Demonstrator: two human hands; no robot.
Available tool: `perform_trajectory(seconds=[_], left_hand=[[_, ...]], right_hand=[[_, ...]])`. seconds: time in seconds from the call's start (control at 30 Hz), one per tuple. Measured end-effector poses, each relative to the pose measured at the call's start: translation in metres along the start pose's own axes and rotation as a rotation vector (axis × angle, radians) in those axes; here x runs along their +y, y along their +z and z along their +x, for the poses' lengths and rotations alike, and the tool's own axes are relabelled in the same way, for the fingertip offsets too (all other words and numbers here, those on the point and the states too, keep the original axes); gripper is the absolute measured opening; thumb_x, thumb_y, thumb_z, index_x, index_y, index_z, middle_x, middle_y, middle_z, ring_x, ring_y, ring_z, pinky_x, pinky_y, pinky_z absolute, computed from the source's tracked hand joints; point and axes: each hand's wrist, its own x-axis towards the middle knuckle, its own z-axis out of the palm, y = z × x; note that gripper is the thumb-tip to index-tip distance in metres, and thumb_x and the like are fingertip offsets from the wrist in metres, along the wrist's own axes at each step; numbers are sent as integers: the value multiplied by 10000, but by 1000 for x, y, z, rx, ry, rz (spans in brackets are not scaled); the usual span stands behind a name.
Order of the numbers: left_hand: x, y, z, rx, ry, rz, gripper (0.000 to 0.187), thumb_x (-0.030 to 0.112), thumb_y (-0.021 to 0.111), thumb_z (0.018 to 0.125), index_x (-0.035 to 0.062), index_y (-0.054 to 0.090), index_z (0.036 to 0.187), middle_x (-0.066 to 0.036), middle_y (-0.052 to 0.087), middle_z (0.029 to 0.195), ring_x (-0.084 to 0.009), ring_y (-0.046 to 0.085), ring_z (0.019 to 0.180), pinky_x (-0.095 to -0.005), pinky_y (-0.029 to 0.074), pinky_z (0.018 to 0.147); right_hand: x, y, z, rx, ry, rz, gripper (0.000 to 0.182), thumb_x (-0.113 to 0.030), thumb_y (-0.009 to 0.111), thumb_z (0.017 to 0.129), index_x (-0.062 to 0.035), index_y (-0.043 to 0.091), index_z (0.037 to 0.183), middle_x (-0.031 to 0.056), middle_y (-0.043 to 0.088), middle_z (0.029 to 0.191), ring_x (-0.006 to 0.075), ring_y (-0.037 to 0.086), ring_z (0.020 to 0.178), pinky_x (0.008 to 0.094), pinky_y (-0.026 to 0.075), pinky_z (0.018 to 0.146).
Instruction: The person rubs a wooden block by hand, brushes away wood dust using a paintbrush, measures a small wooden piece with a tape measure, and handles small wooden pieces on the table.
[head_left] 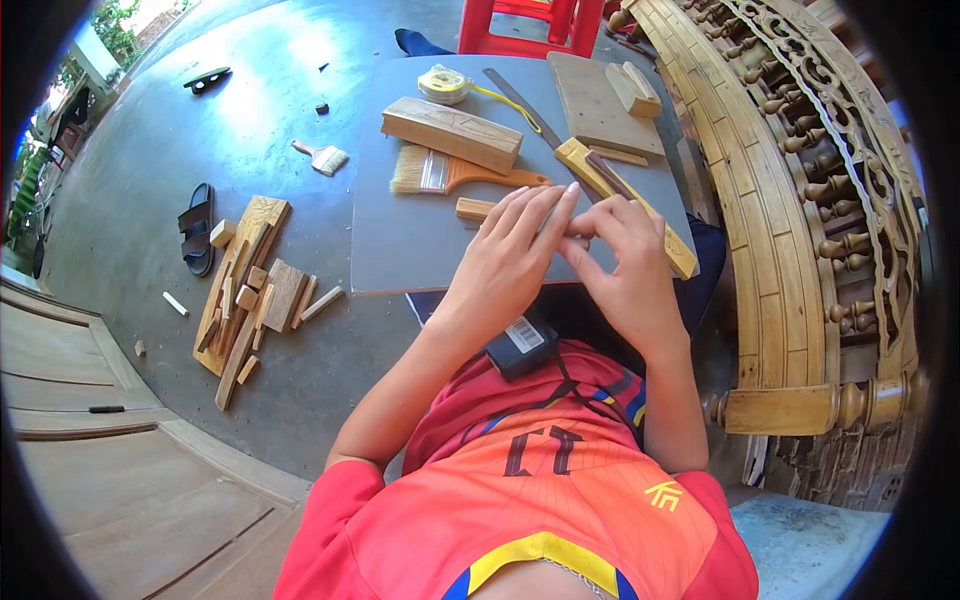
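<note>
Over the near edge of the grey board [400,240], my left hand [515,235] has its fingers stretched out close together, palm down. Beside it my right hand [620,250] is curled, thumb and fingers pinched against the left fingertips; what they hold, if anything, is hidden. A small wooden strip [474,208] sticks out left of my left fingers. Just beyond lie a wide paintbrush [440,172], a wooden block [452,132], a tape measure [444,85] and a metal ruler [520,100]. A long yellowish wooden bar [590,172] passes behind my right hand.
A flat wooden board [595,105] bears a small block [633,90] at the back right. Wood offcuts [240,290], a sandal [197,230] and a small brush [325,158] lie on the floor at left. A red stool [530,45] stands behind; carved wooden furniture [760,200] is at right.
</note>
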Motion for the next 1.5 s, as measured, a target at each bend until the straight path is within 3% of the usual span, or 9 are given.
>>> perform_trajectory(seconds=[0.13, 0.23, 0.37, 0.4, 0.5, 0.83, 1.2, 1.43, 1.5], left_hand=[[-2, -5, -1, -78, -17, -50, 619, 4, 637, 900, -4, 521, 1508, -163, 590, 1348, -351, 590, 1244, -483, 475, 1057], [-5, -4, -2, -75, -143, -54, 537, 16, 638, 922, -11, 558, 1452, -152, 604, 1275, -333, 603, 1187, -471, 480, 1013], [-14, -9, -3, -88, -178, 109, 436, 22, 653, 926, 2, 610, 1360, -138, 619, 1228, -326, 609, 1150, -457, 479, 1014], [-21, -8, -5, -88, -164, 123, 419, 23, 657, 922, 5, 620, 1340, -134, 622, 1225, -328, 609, 1141, -456, 479, 1015], [-28, -7, -10, -79, -145, 103, 380, 26, 666, 916, 11, 643, 1295, -127, 628, 1215, -327, 609, 1129, -455, 481, 1012], [-21, -9, -16, 2, -131, 25, 323, 81, 701, 913, 56, 693, 1235, -94, 680, 1174, -305, 621, 1068, -444, 497, 944], [-25, -5, -21, 52, -142, -33, 305, 25, 690, 860, 80, 727, 1157, -60, 689, 1064, -288, 632, 1012, -434, 501, 925], [-23, -8, -19, 38, -185, -66, 269, 42, 699, 876, 96, 732, 1137, -64, 654, 988, -298, 625, 964, -442, 498, 907], [-24, -8, -19, 32, -186, -57, 266, 58, 712, 876, 95, 731, 1138, -66, 648, 987, -301, 623, 971, -444, 497, 904]], right_hand=[[1, -10, -1, -100, 82, 272, 220, -261, 756, 954, -68, 708, 1048, 75, 678, 991, 263, 650, 1005, 417, 423, 955], [11, -17, 4, 17, 203, 315, 237, -283, 723, 984, -57, 703, 1054, 80, 686, 1005, 264, 652, 993, 401, 430, 942], [38, -24, 2, -7, 267, -210, 386, -354, 718, 986, -81, 655, 1252, 107, 683, 1148, 297, 638, 1105, 437, 438, 994], [52, -24, -5, -60, 324, -267, 526, -390, 725, 973, -98, 594, 1390, 133, 641, 1282, 328, 593, 1226, 470, 420, 1054], [68, -20, -24, -54, 372, -380, 598, -402, 730, 964, -101, 560, 1453, 148, 601, 1353, 347, 547, 1305, 487, 393, 1098], [63, -8, -26, -31, 359, -295, 603, -380, 740, 952, -111, 560, 1461, 133, 594, 1352, 337, 527, 1326, 488, 371, 1125], [58, 4, -29, -9, 333, -326, 594, -352, 749, 942, -102, 564, 1448, 134, 567, 1360, 343, 510, 1329, 498, 363, 1132], [33, 36, 13, 73, 79, -212, 594, -307, 773, 921, -110, 564, 1441, 118, 578, 1360, 331, 513, 1327, 496, 385, 1097], [39, 56, 38, 93, 14, -126, 619, -372, 755, 939, -105, 554, 1460, 130, 603, 1365, 324, 544, 1317, 491, 385, 1096]])
